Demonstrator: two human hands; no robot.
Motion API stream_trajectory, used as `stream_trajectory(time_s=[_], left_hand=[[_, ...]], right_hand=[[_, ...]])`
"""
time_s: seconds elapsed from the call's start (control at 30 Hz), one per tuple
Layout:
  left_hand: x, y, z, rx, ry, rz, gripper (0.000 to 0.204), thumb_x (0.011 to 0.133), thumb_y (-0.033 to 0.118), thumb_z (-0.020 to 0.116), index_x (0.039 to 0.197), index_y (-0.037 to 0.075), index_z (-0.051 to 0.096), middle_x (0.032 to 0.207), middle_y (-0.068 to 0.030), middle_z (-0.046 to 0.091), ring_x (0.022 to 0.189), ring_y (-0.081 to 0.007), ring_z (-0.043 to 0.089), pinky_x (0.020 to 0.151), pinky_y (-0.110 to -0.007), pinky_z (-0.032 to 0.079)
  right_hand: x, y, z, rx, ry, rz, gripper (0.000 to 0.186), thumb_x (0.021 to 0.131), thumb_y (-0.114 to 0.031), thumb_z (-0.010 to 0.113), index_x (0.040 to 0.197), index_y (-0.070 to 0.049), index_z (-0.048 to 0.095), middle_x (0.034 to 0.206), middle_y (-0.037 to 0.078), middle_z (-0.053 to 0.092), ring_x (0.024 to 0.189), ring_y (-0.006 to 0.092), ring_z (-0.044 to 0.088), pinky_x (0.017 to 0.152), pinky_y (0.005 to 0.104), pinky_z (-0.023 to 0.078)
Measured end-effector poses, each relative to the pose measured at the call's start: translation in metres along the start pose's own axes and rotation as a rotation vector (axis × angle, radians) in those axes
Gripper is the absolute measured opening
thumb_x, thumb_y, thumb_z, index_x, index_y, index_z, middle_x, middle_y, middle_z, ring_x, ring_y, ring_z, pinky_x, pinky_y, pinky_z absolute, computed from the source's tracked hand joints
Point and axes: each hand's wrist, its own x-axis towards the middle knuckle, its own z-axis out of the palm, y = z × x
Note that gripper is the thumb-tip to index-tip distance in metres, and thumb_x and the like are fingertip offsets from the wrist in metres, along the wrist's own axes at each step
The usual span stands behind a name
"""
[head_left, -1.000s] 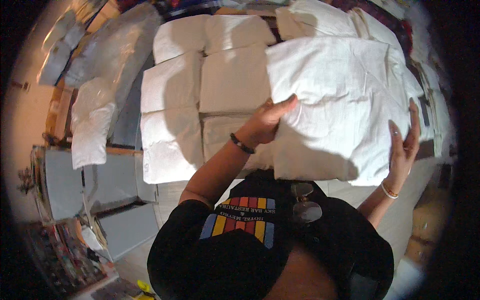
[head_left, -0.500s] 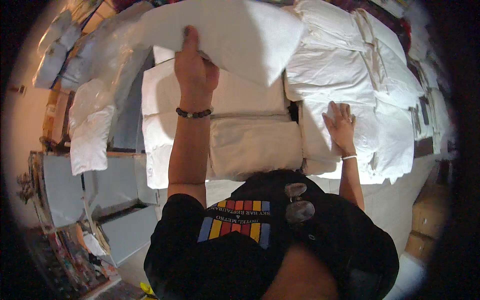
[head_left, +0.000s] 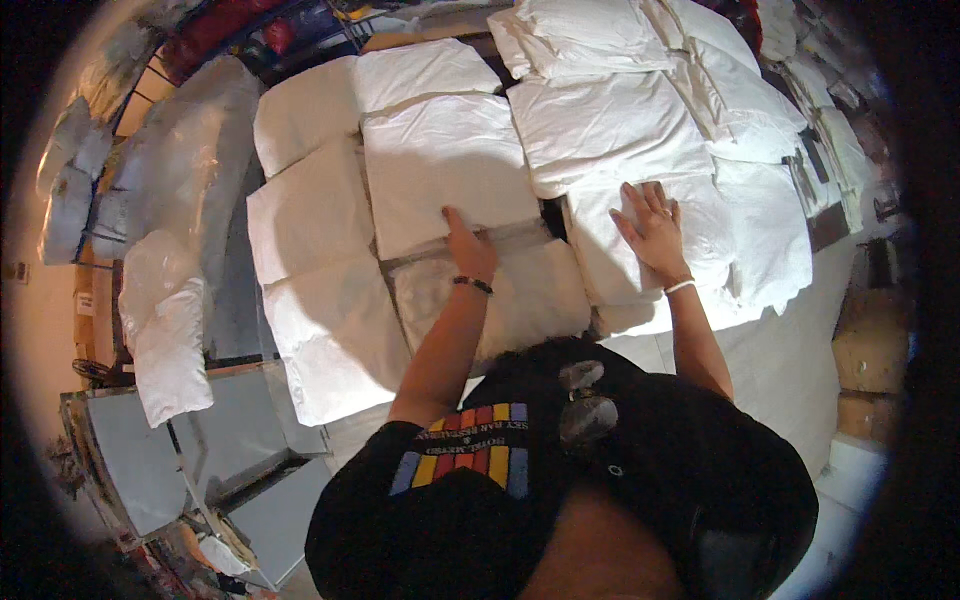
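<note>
Folded white cloths lie in several stacks before me. My left hand (head_left: 470, 248) is at the near edge of the middle folded white cloth (head_left: 445, 165), the thumb on its top and the other fingers mostly hidden at the edge, gripping it. A nearer folded cloth (head_left: 500, 300) lies just below that hand. My right hand (head_left: 655, 235) rests flat, fingers spread, on a folded cloth (head_left: 615, 260) of the right-hand stacks.
More white stacks (head_left: 320, 330) stand at the left, with a plastic-wrapped bundle (head_left: 200, 130) beyond them. A grey open-topped box (head_left: 140, 450) sits at lower left. Brown cartons (head_left: 868, 350) are at the far right.
My left hand has come down and nearer from holding up a white cloth, which now lies flat on the stack. My right hand stays flat on the cloth. The view has shifted.
</note>
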Motion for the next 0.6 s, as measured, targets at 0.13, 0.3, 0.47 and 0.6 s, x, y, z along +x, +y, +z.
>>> stream_trajectory(time_s=[0.13, 0.3, 0.47, 0.6], left_hand=[[-0.006, 0.032, 0.008, -0.207, -0.17, 0.059, 0.066, 0.098, 0.058, 0.053, 0.147, 0.014, 0.042, 0.142, -0.0046, 0.052, 0.129, -0.0242, 0.049, 0.111, -0.044, 0.04], [-0.003, 0.038, -0.003, -0.021, -0.125, 0.065, 0.062, 0.103, 0.053, 0.048, 0.149, 0.012, 0.039, 0.147, -0.0083, 0.047, 0.133, -0.0282, 0.045, 0.115, -0.048, 0.037], [-0.01, 0.022, -0.019, -0.014, -0.142, 0.07, 0.054, 0.103, 0.043, 0.054, 0.143, 0.008, 0.045, 0.138, -0.0107, 0.054, 0.124, -0.0269, 0.052, 0.106, -0.048, 0.044], [-0.068, -0.01, 0.001, 0.23, -0.265, -0.259, 0.043, 0.1, 0.03, 0.059, 0.135, 0.006, 0.051, 0.127, -0.0076, 0.061, 0.111, -0.0241, 0.06, 0.095, -0.042, 0.051]], right_hand=[[0.002, -0.001, 0.0, 0.018, 0.02, -0.02, 0.063, 0.095, -0.056, 0.054, 0.144, -0.016, 0.052, 0.15, 0.024, 0.045, 0.144, 0.043, 0.035, 0.115, 0.0631, 0.024], [0.009, 0.032, 0.0, 0.457, 0.008, -0.09, 0.064, 0.088, -0.047, 0.068, 0.14, -0.012, 0.055, 0.144, 0.018, 0.053, 0.14, 0.0396, 0.042, 0.111, 0.0612, 0.03], [-0.009, 0.087, -0.021, 0.086, 0.182, 0.253, 0.071, 0.083, -0.049, 0.072, 0.139, -0.009, 0.055, 0.138, 0.021, 0.056, 0.131, 0.0433, 0.049, 0.11, 0.0549, 0.035], [-0.031, 0.109, -0.038, -0.046, 0.17, 0.533, 0.081, 0.078, -0.061, 0.073, 0.136, -0.006, 0.057, 0.127, 0.024, 0.061, 0.123, 0.0449, 0.053, 0.103, 0.0488, 0.045]])
